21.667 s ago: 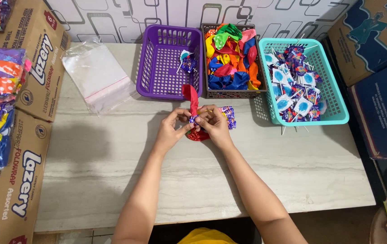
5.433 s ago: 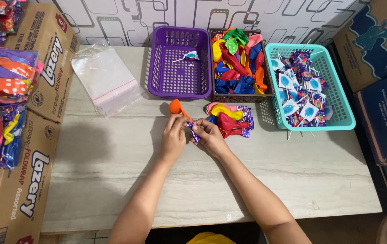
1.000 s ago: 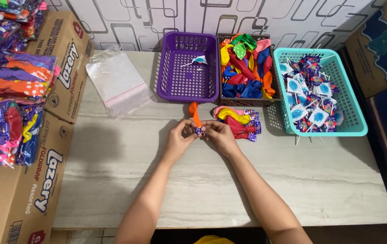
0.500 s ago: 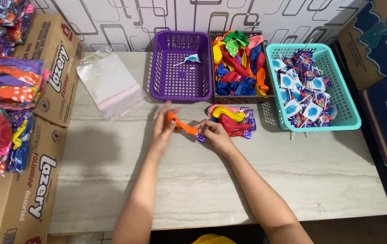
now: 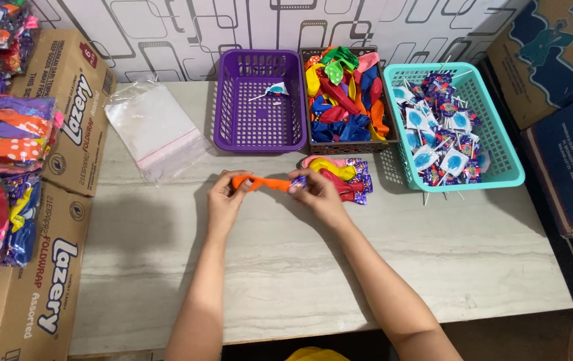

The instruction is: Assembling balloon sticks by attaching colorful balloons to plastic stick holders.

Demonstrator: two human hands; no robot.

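Note:
An orange balloon (image 5: 263, 182) is stretched flat between my two hands over the marble table (image 5: 300, 267). My left hand (image 5: 227, 198) pinches its left end. My right hand (image 5: 315, 192) grips its right end together with a small purple-wrapped sweet (image 5: 300, 180). Just right of my right hand lies a small pile of balloons tied to sweets (image 5: 340, 175), yellow, pink and red.
At the back stand a purple basket (image 5: 233, 127) with one lollipop, a dark basket of loose balloons (image 5: 344, 93) and a teal basket of wrapped lollipops (image 5: 507, 167). Clear zip bags (image 5: 156, 130) lie at the left. Cardboard boxes (image 5: 52, 267) with balloon packs line the left edge.
My hands have pulled apart, drawing the orange balloon out level between them; a second ago it stood up from my joined fingers.

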